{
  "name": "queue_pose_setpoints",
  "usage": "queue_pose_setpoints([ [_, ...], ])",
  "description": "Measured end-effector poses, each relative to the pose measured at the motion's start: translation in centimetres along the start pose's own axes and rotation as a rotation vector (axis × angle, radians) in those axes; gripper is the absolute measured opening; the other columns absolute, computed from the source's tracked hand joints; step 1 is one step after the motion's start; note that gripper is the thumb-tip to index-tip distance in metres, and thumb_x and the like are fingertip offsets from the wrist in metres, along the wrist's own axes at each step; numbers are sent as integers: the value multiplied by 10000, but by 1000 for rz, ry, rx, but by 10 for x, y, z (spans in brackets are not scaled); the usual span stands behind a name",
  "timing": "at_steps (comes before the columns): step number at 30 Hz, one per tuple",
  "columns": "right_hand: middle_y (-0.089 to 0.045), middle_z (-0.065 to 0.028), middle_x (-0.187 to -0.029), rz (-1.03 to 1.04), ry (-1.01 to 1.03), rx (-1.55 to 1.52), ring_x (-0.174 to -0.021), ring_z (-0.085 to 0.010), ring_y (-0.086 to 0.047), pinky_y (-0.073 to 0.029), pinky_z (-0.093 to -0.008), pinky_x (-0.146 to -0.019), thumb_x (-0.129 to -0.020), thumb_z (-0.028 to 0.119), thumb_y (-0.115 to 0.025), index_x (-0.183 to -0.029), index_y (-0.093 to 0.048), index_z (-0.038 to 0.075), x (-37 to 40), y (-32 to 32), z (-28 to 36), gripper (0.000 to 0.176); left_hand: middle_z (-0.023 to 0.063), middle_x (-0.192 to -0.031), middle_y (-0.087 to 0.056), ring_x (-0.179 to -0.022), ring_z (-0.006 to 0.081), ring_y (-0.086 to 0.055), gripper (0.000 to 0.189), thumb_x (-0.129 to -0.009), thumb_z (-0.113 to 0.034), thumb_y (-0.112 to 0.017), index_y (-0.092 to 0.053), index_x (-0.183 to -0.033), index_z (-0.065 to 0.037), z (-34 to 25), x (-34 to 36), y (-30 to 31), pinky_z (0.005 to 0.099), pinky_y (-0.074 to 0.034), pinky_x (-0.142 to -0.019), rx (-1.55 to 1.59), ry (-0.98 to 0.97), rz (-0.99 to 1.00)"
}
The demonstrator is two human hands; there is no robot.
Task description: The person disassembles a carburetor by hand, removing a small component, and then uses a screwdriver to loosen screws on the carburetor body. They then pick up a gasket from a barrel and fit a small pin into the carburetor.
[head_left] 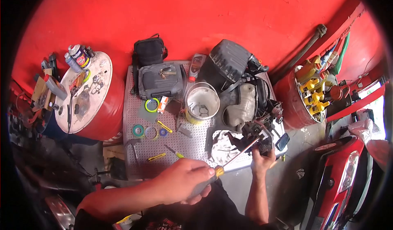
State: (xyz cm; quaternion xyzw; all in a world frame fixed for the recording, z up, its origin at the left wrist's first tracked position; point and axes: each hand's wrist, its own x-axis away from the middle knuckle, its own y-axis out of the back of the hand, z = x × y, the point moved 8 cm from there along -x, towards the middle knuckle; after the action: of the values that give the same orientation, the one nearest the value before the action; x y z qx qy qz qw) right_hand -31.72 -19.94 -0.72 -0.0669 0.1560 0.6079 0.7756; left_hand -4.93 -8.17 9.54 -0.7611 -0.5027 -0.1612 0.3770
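My left hand [184, 182] is closed around the dark and yellow handle of a screwdriver [241, 153]. The shaft points up and to the right, and its tip meets a dark metal part [258, 132]. My right hand [262, 161] holds that part from below, over the right front edge of the perforated table [141, 148]. Some of its fingers are hidden behind the part. A white cloth [223, 147] lies just left of the part, and a grey metal housing [241, 107] sits behind it.
A white bucket [202, 104], a grey case [160, 81], tape rolls [152, 104] and yellow cutters [164, 126] are on the table. Drums flank it: one with a white top [100, 72] at left, one with yellow bottles [315, 97] at right. A red car [335, 185] stands lower right.
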Motion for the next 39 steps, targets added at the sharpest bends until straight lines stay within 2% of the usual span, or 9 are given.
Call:
queue_pose_setpoints([
  [9,-684,-37,-978,147,-91,0,-858,-112,-632,-511,-250,-763,-815,-53,-677,-1171,-630,-30,4,-6,-7,361,88,-740,-624,-481,123,-542,340,-1062,-267,-457,-613,-1082,34,11,-7,6,266,-399,-414,-57,-24,11],
  [12,-655,-29,-859,126,36,121,-660,-80,-586,-477,-236,-569,-851,-58,-675,-1074,-619,3,1,0,-6,238,79,-734,-622,-479,118,-538,336,-1064,-258,-449,-623,-1053,28,10,-9,9,268,-406,-418,-230,-21,1],
  [17,-657,-14,-868,127,-34,136,-706,-72,-586,-480,-228,-621,-839,-33,-694,-1047,-632,1,3,-1,10,221,60,-743,-624,-489,100,-535,289,-1052,-226,-482,-634,-1103,15,2,-11,15,267,-416,-431,-438,-196,-100],
  [23,-621,-115,-869,49,345,459,-752,-221,-611,-478,-308,-690,-661,-52,-630,-1090,-631,-52,-11,-9,79,430,67,-828,-662,-619,106,-602,274,-1013,-167,-569,-615,-1223,3,23,-8,68,247,-476,-529,-252,-172,-91],
  [26,-642,-137,-894,-17,424,505,-772,-248,-637,-503,-314,-714,-673,-49,-627,-1113,-648,-35,-13,-7,127,441,87,-916,-683,-777,153,-648,241,-958,-108,-651,-610,-1163,12,85,-32,152,276,-531,-692,-151,-368,-203],
  [28,-659,-138,-900,8,561,640,-725,-274,-649,-527,-346,-672,-647,9,-745,-1142,-674,10,-6,-10,160,500,112,-949,-681,-858,228,-659,340,-851,-166,-766,-628,-1126,-19,186,-83,247,375,-529,-759,-459,-362,-555],
  [33,-655,-122,-853,231,958,831,-637,-250,-624,-495,-342,-560,-703,177,-826,-1145,-689,64,33,-46,268,477,185,-944,-678,-893,328,-676,383,-762,-227,-815,-578,-1002,-45,321,-131,299,440,-527,-789,-737,0,-855],
  [36,-684,-122,-983,425,1029,757,-664,-241,-612,-478,-330,-560,-770,-58,-748,-1271,-644,99,56,-68,318,536,217,-946,-677,-924,391,-675,347,-763,-187,-771,-575,-1021,-63,377,-147,315,468,-527,-794,-806,-79,-958],
  [39,-676,-97,-946,467,1072,727,-665,-221,-604,-458,-318,-542,-783,-35,-769,-1258,-654,126,66,-85,343,515,232,-960,-678,-937,417,-668,347,-804,-162,-698,-562,-1104,-55,390,-157,322,497,-524,-803,-867,28,-979],
])
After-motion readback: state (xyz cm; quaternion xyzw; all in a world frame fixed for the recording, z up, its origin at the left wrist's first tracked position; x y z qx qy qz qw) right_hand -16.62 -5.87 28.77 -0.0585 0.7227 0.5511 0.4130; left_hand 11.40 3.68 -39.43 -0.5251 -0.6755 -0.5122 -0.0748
